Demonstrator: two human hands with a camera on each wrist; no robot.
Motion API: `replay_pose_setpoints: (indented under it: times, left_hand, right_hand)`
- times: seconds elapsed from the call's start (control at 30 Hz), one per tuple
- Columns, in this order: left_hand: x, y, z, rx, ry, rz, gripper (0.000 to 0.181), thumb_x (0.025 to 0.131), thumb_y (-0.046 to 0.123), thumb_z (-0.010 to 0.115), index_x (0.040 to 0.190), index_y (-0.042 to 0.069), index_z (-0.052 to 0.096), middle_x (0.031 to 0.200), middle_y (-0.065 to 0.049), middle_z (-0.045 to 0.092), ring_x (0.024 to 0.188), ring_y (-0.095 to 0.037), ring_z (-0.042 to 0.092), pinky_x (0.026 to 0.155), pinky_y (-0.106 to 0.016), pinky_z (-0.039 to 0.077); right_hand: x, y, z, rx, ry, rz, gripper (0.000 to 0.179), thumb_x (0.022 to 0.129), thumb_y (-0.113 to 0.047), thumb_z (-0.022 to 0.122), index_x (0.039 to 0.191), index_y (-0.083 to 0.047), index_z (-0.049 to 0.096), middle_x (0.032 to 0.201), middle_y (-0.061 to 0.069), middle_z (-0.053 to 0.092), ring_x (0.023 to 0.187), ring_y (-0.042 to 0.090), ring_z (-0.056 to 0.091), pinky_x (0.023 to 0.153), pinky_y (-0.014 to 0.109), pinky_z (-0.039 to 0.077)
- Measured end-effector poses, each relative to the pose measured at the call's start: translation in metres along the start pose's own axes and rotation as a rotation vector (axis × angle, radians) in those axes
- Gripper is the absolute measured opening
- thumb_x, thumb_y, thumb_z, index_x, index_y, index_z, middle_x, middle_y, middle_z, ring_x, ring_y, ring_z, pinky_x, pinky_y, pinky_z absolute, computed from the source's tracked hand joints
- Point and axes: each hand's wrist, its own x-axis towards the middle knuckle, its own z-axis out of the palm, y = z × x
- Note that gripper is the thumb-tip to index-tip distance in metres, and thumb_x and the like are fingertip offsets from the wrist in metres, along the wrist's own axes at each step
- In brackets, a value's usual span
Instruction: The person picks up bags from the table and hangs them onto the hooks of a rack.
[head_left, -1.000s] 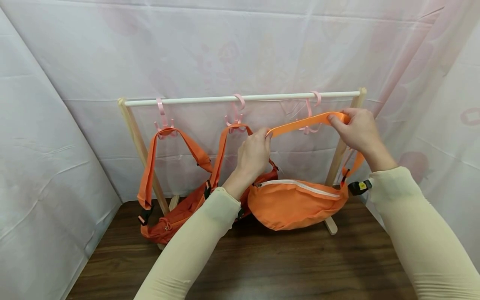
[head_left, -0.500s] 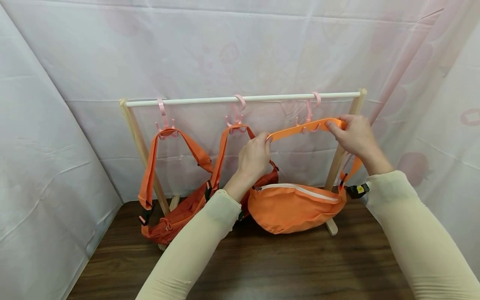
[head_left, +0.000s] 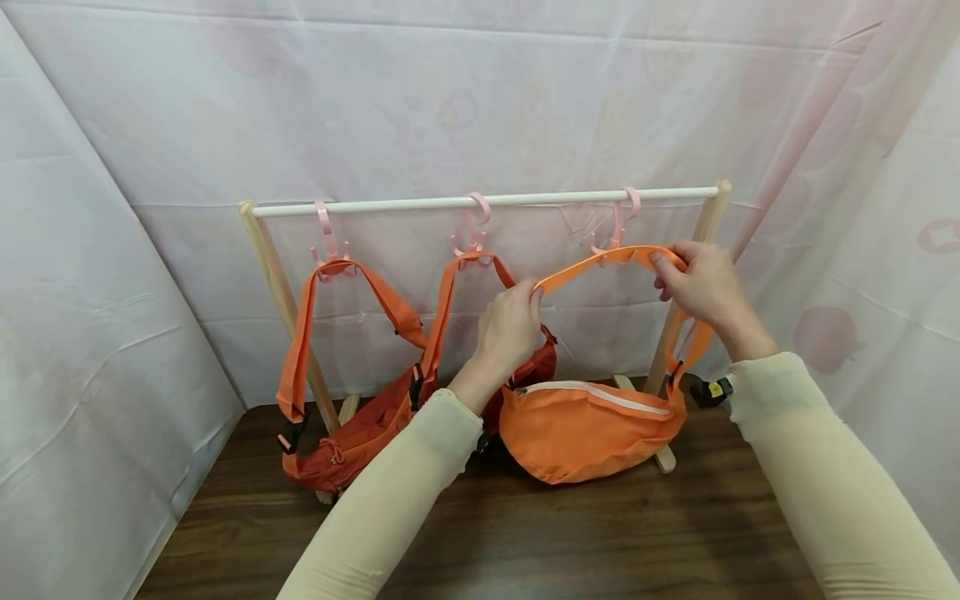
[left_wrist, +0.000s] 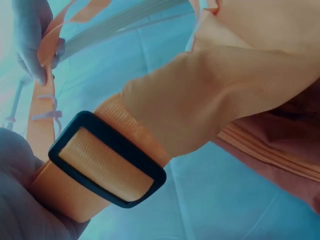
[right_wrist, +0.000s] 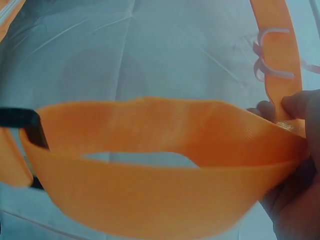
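Note:
A light orange waist bag (head_left: 585, 429) with a white zip hangs from its strap (head_left: 573, 269) in front of the rack's right side. My left hand (head_left: 510, 329) pinches the strap's left part; a black slider buckle (left_wrist: 107, 160) sits beside it in the left wrist view. With thumb and fingers, my right hand (head_left: 705, 283) grips the strap's right part, below which a loop of webbing (right_wrist: 165, 195) hangs. Between both hands the strap crosses the right pink hook (head_left: 617, 225). Its prongs (right_wrist: 275, 70) curl over the strap's face in the right wrist view.
Two darker orange bags (head_left: 352, 442) hang at the left and middle on pink hooks (head_left: 328, 237). The white rail (head_left: 405, 202) has wooden end posts. Below is a dark wooden table (head_left: 570, 533); a pale patterned curtain (head_left: 375, 100) stands behind. A black buckle (head_left: 708, 392) dangles near the right sleeve.
Both hands have lowered, the right one more, and the bag has sunk with them. The strap has come down onto the right hook's prongs and now bows upward instead of stretching straight.

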Motion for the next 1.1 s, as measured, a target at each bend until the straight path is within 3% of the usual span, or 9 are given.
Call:
replay_pose_setpoints:
  times: [0.17,0.53,0.8,0.97,1.1]
  left_hand:
    - [-0.004,-0.003,0.004,0.009,-0.031,-0.003,0.024,0.114,0.032,0.051,0.107,0.016,0.067,0.069,0.0,0.053,0.061,-0.02,0.055,0.054,-0.036,0.044]
    - [-0.017,-0.009,0.016,0.012,-0.118,-0.017,0.029,0.115,0.033,0.05,0.096,0.016,0.063,0.068,-0.002,0.052,0.056,-0.021,0.053,0.049,-0.034,0.041]
    - [-0.024,-0.012,0.026,0.028,-0.173,-0.023,0.028,0.114,0.031,0.052,0.123,0.015,0.073,0.073,0.001,0.06,0.063,-0.02,0.061,0.054,-0.036,0.047]
    - [-0.03,-0.013,0.03,0.058,-0.226,-0.031,0.029,0.115,0.034,0.049,0.103,0.015,0.069,0.072,-0.001,0.059,0.065,-0.023,0.062,0.056,-0.038,0.048]
    - [-0.037,-0.015,0.035,0.06,-0.277,-0.031,0.031,0.115,0.034,0.048,0.096,0.017,0.065,0.068,-0.001,0.055,0.061,-0.021,0.059,0.057,-0.037,0.048]
  right_hand:
    - [-0.003,0.002,0.005,0.003,0.001,-0.017,0.041,0.11,-0.035,0.057,0.111,0.003,0.074,0.089,0.019,0.076,0.072,0.025,0.075,0.054,0.023,0.053]
    - [-0.008,0.001,0.017,-0.087,0.016,-0.006,0.044,0.111,-0.038,0.053,0.119,-0.001,0.076,0.097,0.016,0.079,0.079,0.031,0.07,0.058,0.03,0.048]
    - [-0.007,0.002,0.023,-0.125,0.069,-0.044,0.042,0.112,-0.033,0.052,0.116,0.001,0.077,0.1,0.019,0.079,0.083,0.033,0.073,0.066,0.038,0.052]
    - [-0.008,0.003,0.025,-0.17,0.095,-0.048,0.037,0.112,-0.029,0.054,0.109,0.0,0.077,0.089,0.018,0.075,0.067,0.03,0.062,0.058,0.039,0.048]
    - [-0.008,0.003,0.028,-0.236,0.124,-0.073,0.032,0.111,-0.025,0.055,0.098,-0.002,0.072,0.073,0.014,0.065,0.057,0.029,0.054,0.052,0.04,0.042]
